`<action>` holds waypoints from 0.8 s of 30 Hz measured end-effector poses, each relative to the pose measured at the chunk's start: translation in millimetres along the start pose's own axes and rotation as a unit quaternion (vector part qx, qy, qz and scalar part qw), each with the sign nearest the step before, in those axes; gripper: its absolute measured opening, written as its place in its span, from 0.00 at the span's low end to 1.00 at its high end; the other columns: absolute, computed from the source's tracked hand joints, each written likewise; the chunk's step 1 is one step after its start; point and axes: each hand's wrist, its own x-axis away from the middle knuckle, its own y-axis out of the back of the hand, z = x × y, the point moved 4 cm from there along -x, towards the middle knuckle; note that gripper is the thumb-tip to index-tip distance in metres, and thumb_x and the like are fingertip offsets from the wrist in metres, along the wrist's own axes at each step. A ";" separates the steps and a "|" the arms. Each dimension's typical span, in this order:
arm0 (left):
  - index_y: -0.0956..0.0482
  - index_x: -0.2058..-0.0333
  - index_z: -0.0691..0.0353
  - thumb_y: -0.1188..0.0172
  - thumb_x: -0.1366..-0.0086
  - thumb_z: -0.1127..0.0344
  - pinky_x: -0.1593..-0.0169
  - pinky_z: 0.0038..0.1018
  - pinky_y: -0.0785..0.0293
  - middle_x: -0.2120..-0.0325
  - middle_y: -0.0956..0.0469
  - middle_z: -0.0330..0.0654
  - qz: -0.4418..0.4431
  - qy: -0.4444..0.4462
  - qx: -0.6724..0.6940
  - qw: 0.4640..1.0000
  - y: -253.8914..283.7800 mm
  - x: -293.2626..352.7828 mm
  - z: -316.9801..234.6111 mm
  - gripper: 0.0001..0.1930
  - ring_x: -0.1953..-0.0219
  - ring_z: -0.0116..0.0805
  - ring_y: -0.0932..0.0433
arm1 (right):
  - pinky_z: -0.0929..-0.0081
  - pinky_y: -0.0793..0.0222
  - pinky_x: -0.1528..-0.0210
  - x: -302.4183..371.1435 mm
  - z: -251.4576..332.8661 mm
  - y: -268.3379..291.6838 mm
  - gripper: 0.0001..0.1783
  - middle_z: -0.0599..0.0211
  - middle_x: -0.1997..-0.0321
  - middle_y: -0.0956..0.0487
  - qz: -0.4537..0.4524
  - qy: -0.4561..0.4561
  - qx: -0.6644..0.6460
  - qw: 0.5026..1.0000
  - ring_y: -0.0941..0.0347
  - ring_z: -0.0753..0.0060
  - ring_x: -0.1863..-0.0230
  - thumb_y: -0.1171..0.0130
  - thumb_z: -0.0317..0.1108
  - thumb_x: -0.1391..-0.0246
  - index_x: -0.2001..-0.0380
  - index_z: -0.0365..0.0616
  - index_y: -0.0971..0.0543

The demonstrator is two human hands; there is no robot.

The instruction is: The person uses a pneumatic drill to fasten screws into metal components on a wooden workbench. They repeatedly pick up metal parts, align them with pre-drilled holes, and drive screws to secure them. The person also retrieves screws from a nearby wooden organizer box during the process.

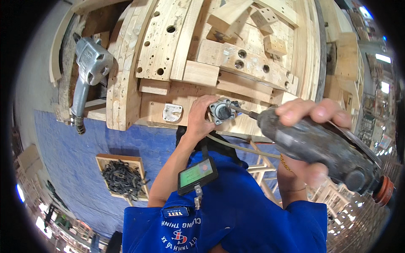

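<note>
My left hand (200, 117) is closed around a small grey metal housing (221, 111) with a dark round centre and screw corners, steadying it at the near edge of the wooden bench. Gripped in my right hand (319, 113) is a bulky, worn dark power screwdriver (312, 143) with an orange collar at its rear. Its slim bit points left and reaches the right side of the housing; whether it sits in a screw cannot be made out. Left of my left hand, a flat silver metal cover (172, 112) lies on the bench.
Drilled wooden boards (162, 38) and wooden blocks (275, 45) cover the bench beyond my hands. A silver air tool (90, 63) rests at the left. Below, a wooden tray (141, 166) holds black strips on blue sheeting (76, 160). A pale hose (240, 147) runs beneath the screwdriver.
</note>
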 end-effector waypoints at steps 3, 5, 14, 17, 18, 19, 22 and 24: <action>0.29 0.51 0.61 0.26 0.62 0.74 0.45 0.33 0.30 0.53 0.25 0.46 0.022 0.001 -0.008 1.000 -1.6 -4.4 -16.2 0.34 0.50 0.44 0.26 | 0.61 0.26 0.57 12.1 42.5 20.8 0.38 0.60 0.51 0.33 -0.094 0.037 0.003 0.995 0.26 0.56 0.57 0.31 0.44 0.54 0.43 0.46 0.38; 0.29 0.50 0.62 0.26 0.61 0.75 0.45 0.33 0.30 0.52 0.25 0.46 0.044 0.022 -0.023 0.999 0.6 -6.6 -32.0 0.35 0.50 0.44 0.26 | 0.63 0.24 0.58 25.4 63.8 39.4 0.37 0.60 0.53 0.33 -0.177 0.036 0.034 0.983 0.26 0.57 0.57 0.31 0.42 0.55 0.44 0.46 0.37; 0.35 0.47 0.68 0.32 0.54 0.83 0.43 0.31 0.30 0.49 0.30 0.46 0.078 0.064 0.041 0.994 -25.1 -5.0 -40.6 0.34 0.47 0.36 0.28 | 0.65 0.24 0.66 118.2 82.2 109.9 0.35 0.56 0.55 0.31 -0.379 0.026 0.087 0.921 0.24 0.58 0.64 0.40 0.46 0.57 0.48 0.41 0.36; 0.30 0.49 0.64 0.28 0.57 0.74 0.45 0.31 0.30 0.51 0.26 0.48 0.049 0.073 0.072 0.994 -29.6 -6.2 -42.4 0.34 0.49 0.40 0.26 | 0.66 0.24 0.66 128.2 85.7 112.3 0.34 0.56 0.55 0.31 -0.398 0.019 0.066 0.915 0.24 0.58 0.63 0.41 0.44 0.57 0.47 0.40 0.37; 0.30 0.49 0.65 0.28 0.58 0.75 0.46 0.30 0.30 0.52 0.26 0.48 0.044 0.065 0.078 0.994 -32.0 -5.5 -43.3 0.34 0.49 0.39 0.26 | 0.67 0.24 0.66 130.2 86.8 113.2 0.34 0.56 0.55 0.31 -0.397 0.015 0.057 0.916 0.25 0.58 0.63 0.40 0.44 0.57 0.47 0.41 0.37; 0.30 0.48 0.65 0.28 0.58 0.75 0.46 0.30 0.30 0.52 0.26 0.48 0.045 0.065 0.075 0.994 -33.1 -5.7 -42.6 0.34 0.50 0.39 0.26 | 0.67 0.24 0.66 131.8 86.7 112.8 0.34 0.56 0.55 0.31 -0.402 0.015 0.057 0.914 0.25 0.58 0.63 0.40 0.44 0.57 0.47 0.41 0.37; 0.30 0.48 0.65 0.28 0.58 0.76 0.46 0.30 0.30 0.53 0.26 0.48 0.045 0.065 0.080 0.994 -35.1 -6.5 -40.8 0.34 0.51 0.38 0.26 | 0.66 0.25 0.66 134.2 83.8 111.3 0.34 0.57 0.55 0.31 -0.395 0.012 0.059 0.917 0.25 0.58 0.63 0.39 0.44 0.56 0.48 0.40 0.37; 0.30 0.48 0.65 0.28 0.58 0.76 0.46 0.29 0.30 0.54 0.26 0.48 0.042 0.059 0.099 0.992 -37.2 -7.0 -40.7 0.35 0.51 0.37 0.25 | 0.66 0.25 0.66 134.8 82.5 109.7 0.35 0.57 0.56 0.31 -0.402 0.015 0.057 0.914 0.25 0.59 0.63 0.39 0.45 0.56 0.48 0.40 0.37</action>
